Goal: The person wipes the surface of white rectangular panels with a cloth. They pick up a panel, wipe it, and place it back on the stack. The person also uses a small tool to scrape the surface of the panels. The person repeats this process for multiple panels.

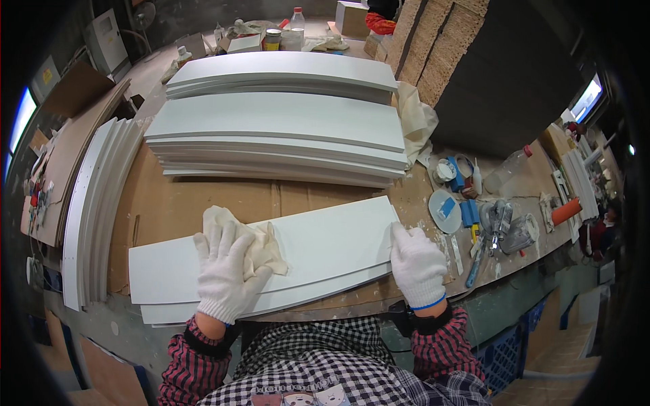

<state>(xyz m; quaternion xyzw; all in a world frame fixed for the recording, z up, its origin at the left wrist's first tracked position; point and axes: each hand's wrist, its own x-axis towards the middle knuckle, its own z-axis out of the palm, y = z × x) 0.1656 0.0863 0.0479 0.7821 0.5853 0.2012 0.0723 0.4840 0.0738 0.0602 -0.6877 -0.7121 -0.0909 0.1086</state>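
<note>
Two long white boards lie stacked slightly askew before me, the upper white board (332, 233) over the lower white board (325, 289). A cream cloth (271, 250) is bunched on the left half of the upper board. My left hand (229, 264), in a white knit glove, presses on this cloth with its fingers stretched and spread. At the boards' right end my right hand (418, 262), gloved the same way, has its fingers closed at the upper board's edge. Its fingertips are partly hidden against that edge.
Stacks of white boards (277, 122) stand behind, and more boards (95, 216) lean at the left. On the right lie a white lid (445, 211), blue blocks (469, 213), a putty knife (456, 256) and a clear bottle (508, 169). Cardboard (230, 196) covers the table.
</note>
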